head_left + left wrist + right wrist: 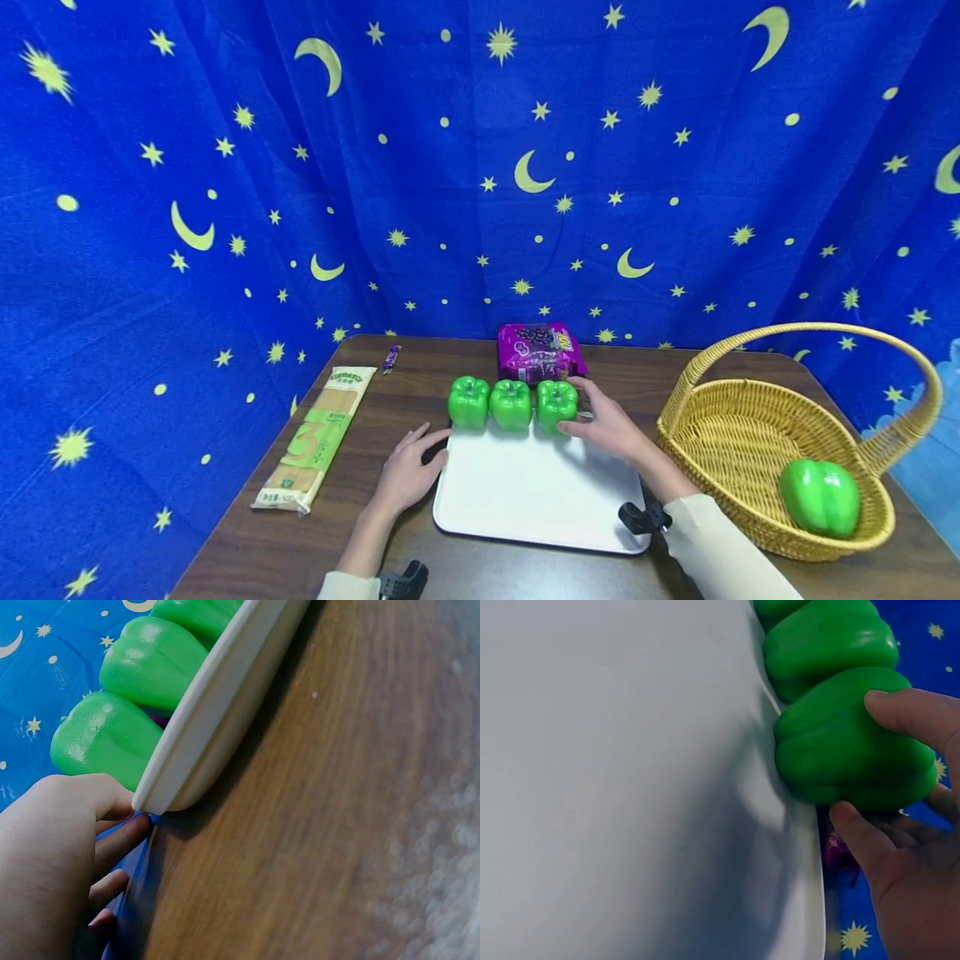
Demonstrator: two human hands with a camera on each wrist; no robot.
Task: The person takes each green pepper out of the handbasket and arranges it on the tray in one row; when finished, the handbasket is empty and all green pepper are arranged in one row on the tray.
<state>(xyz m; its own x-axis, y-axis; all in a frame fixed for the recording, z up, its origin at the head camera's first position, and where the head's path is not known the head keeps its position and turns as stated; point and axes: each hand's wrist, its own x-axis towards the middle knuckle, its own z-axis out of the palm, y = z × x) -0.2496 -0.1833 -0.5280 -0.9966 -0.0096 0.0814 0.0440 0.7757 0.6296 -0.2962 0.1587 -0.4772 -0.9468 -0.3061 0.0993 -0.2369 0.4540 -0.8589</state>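
Note:
Three green bell peppers stand in a row along the far edge of a white tray (536, 492). My right hand (607, 421) grips the rightmost bell pepper (557, 404), thumb and fingers on opposite sides of it; the right wrist view shows this bell pepper (847, 742) against the tray's rim. Beside it are the middle bell pepper (511, 407) and the left bell pepper (468, 403). My left hand (407, 471) is at the tray's left edge, its fingers loosely extended. In the left wrist view, its fingertips touch the tray's rim (180, 765) at the corner.
A wicker basket (738, 425) with a tall handle stands at the right, holding another green bell pepper (821, 497). Behind the row lies a purple snack package (540, 352). A noodle packet (315, 442) and a small purple wrapped candy (392, 359) lie at left.

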